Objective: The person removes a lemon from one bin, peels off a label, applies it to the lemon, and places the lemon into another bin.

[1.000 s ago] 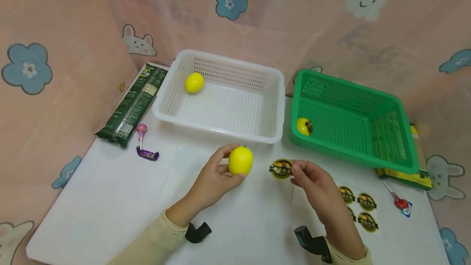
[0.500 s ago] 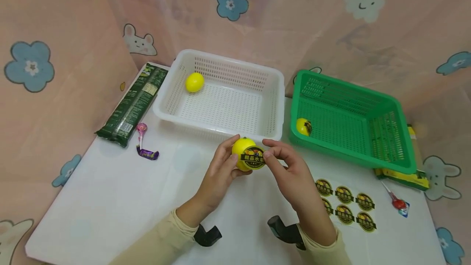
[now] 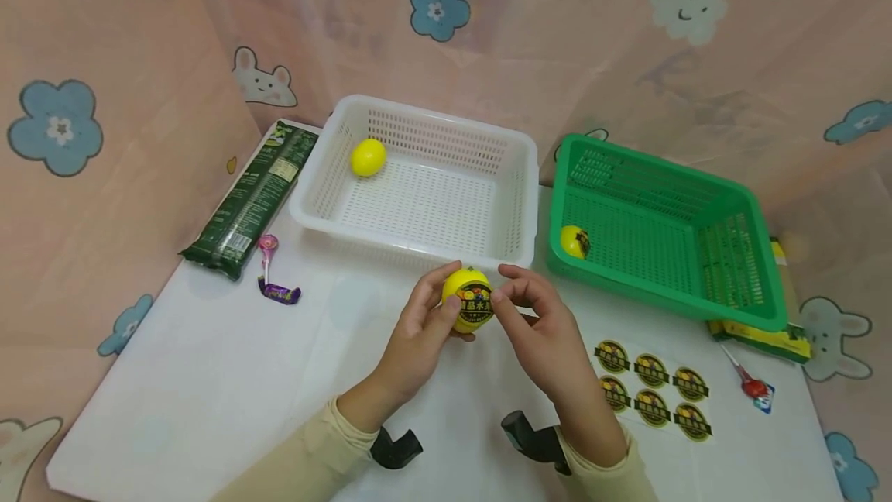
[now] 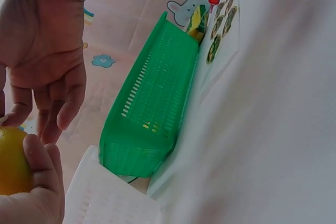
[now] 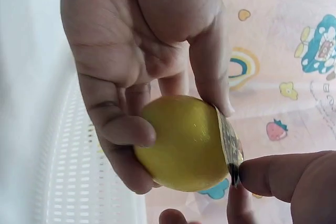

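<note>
My left hand (image 3: pixel 411 339) grips a yellow lemon (image 5: pixel 181 140), fingers curled round its side and back. A round black-and-gold sticker (image 3: pixel 474 305) covers its front in the head view. The left thumb presses the sticker's left edge. My right hand (image 3: pixel 547 331) holds the sticker's right edge with its thumb, index finger lifted above. In the right wrist view the sticker (image 5: pixel 230 140) lies along the lemon's right side, its lower tip standing slightly off the skin by the right thumb. The left wrist view shows only part of the lemon (image 4: pixel 13 161).
Behind the hands stands a white basket (image 3: pixel 411 241) with one plain lemon (image 3: pixel 368 157). A green basket (image 3: pixel 655 302) at right holds a stickered lemon (image 3: pixel 573 241). A sticker sheet (image 3: pixel 651 390) lies right; a lollipop (image 3: pixel 753 386), candies and a dark green packet (image 3: pixel 254 200) lie about.
The right hand has brought the sticker leftward from beside the lemon onto its front. The left thumb has moved onto the sticker, and the sticker now sits closer against the lemon.
</note>
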The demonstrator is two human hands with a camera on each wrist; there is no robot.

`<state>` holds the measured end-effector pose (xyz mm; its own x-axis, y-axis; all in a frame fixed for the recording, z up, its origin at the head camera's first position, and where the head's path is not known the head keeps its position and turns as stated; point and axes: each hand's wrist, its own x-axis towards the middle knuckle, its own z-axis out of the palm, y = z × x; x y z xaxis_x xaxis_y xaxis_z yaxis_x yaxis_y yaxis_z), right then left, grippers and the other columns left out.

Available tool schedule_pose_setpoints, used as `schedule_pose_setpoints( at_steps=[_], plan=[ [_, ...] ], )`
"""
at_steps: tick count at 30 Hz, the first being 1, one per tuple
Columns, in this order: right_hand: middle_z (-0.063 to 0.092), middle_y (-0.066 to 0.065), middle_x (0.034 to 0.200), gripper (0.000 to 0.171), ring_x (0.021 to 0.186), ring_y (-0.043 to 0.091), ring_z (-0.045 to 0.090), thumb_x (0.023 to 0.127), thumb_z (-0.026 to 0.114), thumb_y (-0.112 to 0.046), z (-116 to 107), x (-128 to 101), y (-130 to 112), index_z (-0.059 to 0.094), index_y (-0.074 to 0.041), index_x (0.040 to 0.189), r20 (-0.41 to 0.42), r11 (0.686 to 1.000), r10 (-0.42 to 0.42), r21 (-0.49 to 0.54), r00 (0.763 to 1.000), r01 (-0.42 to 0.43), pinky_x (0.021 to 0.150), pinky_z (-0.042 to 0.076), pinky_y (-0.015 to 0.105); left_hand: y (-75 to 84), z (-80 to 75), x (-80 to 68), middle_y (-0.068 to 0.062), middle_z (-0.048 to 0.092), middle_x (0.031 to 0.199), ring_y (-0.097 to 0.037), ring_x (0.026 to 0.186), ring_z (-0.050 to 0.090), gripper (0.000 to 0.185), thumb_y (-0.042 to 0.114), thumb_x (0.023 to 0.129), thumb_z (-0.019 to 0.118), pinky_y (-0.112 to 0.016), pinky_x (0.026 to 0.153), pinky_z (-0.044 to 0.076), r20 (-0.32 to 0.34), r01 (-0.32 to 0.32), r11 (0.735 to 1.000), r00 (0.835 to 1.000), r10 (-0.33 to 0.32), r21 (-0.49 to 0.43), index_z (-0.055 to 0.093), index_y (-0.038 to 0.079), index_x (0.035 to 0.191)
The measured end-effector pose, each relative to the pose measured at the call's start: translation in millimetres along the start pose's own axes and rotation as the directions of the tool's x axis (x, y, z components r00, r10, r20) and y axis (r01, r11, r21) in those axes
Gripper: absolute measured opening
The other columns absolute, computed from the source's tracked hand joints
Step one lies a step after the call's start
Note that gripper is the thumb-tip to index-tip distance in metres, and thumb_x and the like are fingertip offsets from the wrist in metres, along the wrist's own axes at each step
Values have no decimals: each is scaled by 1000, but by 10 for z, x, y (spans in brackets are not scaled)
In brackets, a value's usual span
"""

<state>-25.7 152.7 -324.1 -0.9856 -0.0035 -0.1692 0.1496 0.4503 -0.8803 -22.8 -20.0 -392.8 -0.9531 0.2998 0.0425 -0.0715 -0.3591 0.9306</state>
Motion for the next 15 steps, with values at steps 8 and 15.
schedule_pose_setpoints(
  at_steps=[8,15],
  plan=[
    [38,4,163,32,136,26,49,104,64,-1,141,-62,118,60,-6,134,-150,933,-351,24,924,358,101,49,41,9,-59,22,-16,53,147,-26,111,62,49,20,115,48,-31,87,57,-55,26,999,998,-27,-32,36,16,162],
    [31,6,168,30,144,32,32,105,61,0,349,-45,185,75,-11,129,-94,854,-520,-79,849,515,104,38,57,18,-33,8,-15,49,149,-21,111,61,51,17,114,50,-30,92,54,-22,34,993,999,-36,-110,35,13,162]
  ],
)
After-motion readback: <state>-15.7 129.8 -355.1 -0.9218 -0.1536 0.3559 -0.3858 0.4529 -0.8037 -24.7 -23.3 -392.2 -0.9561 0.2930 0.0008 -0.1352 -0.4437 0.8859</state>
